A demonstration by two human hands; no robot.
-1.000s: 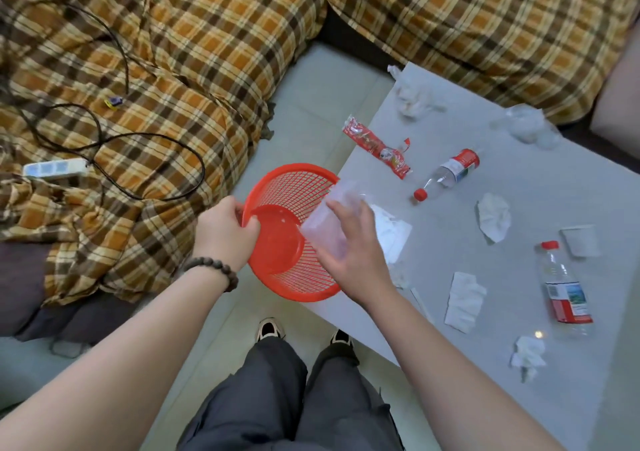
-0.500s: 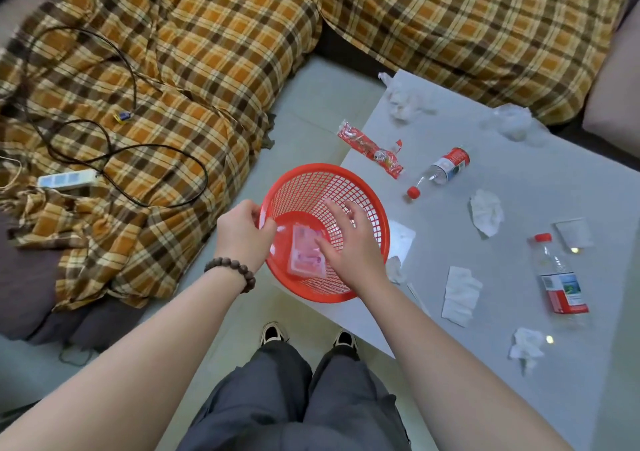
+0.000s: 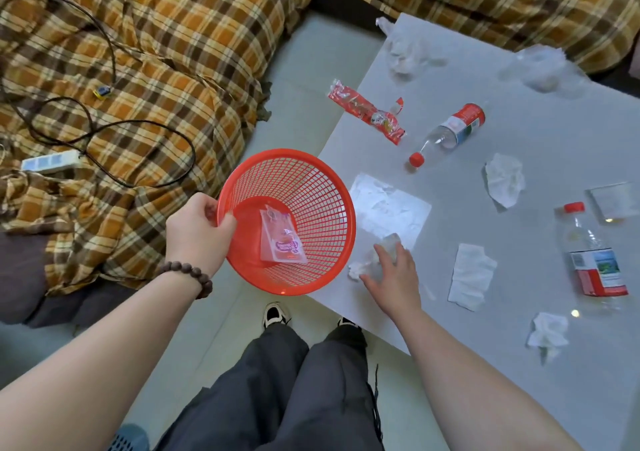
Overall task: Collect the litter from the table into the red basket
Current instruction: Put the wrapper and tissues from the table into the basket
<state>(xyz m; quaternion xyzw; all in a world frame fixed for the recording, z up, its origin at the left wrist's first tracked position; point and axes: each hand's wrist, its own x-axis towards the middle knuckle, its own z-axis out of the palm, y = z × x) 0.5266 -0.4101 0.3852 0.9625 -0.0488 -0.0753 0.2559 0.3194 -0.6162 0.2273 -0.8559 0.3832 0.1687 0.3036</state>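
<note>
My right hand is down at the near edge of the table, fingers curling over a small crumpled wad of tissue and clear plastic; they touch it, but I cannot tell whether they have it gripped. My left hand grips the rim of the red basket, thumb inside, holding it tilted toward me just off the table's edge, above the floor. One clear packet with pink print lies in the basket's bottom.

Just beyond my right hand a flat clear wrapper lies on the table. To the right of the hand, a folded tissue; nearer me, a crumpled one. A bottle with a red cap and label lies at the far right, a small clear cup just behind it. Further out: another crumpled tissue, a second bottle on its side, and a red snack wrapper overhanging the table's left edge. At the far end sit two bundles of clear plastic. A plaid blanket with a black cable and a power strip lies to the left.
</note>
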